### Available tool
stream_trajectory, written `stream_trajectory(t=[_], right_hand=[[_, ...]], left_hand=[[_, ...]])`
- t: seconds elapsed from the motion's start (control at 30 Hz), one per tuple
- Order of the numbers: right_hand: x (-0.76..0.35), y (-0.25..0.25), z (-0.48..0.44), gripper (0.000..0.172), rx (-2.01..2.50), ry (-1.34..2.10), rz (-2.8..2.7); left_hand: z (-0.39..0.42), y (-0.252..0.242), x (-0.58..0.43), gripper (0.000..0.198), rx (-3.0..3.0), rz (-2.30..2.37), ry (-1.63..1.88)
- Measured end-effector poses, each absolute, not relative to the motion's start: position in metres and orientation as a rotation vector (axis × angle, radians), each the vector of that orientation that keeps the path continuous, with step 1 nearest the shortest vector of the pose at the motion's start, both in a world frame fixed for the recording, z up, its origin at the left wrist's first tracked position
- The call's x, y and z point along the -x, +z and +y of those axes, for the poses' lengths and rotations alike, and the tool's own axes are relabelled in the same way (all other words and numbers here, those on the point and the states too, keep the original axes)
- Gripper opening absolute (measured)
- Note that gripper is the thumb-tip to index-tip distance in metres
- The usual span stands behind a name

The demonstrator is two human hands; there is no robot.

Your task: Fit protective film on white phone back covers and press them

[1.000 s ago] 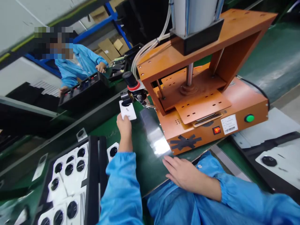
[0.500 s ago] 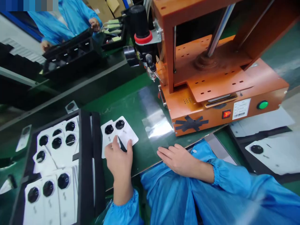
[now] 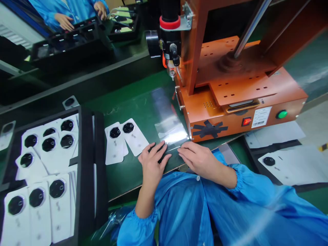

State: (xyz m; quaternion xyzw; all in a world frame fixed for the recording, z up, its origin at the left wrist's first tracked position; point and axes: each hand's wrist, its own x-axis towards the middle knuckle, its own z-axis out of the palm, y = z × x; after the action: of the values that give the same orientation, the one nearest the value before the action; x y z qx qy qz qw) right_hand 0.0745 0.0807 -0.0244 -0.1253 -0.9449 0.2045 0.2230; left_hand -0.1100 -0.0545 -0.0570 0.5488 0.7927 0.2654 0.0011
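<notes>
Film [image 3: 173, 131], clear and glossy, appears to lie flat on the green surface [image 3: 128, 181], just left of the orange press [image 3: 230, 124]. At its near edge, the left hand [image 3: 153, 160] has its fingers spread, thumb apart from forefinger, holding nothing visible; the right hand [image 3: 198, 157] has its fingertips at the near right corner, and whether they pinch it I cannot tell. White panels [image 3: 137, 138] lie just left of the left hand. The film looks thin, light and flexible, probably slippery and easily creased or smudged; its near corners seem the best hold, with a fingertip slid under the edge.
</notes>
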Motion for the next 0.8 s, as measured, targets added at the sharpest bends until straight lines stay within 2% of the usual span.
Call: stream_trajectory(t=[0.33, 0.53, 0.8], right_hand=[[-0.053, -0.023, 0.081, 0.021, 0.395, 0.368, -2.837], [-0.044, -0.006, 0.084, 0.018, 0.453, 0.286, -2.911], [-0.003, -0.001, 0.091, 0.016, 0.276, 0.103, -2.948]], left_hand=[[-0.055, -0.031, 0.112, 0.022, -1.672, 2.438, 0.931], [-0.027, -0.039, 0.122, 0.036, -1.618, 2.563, 0.767], [-0.034, -0.043, 0.117, 0.023, -1.501, 2.518, 0.901]])
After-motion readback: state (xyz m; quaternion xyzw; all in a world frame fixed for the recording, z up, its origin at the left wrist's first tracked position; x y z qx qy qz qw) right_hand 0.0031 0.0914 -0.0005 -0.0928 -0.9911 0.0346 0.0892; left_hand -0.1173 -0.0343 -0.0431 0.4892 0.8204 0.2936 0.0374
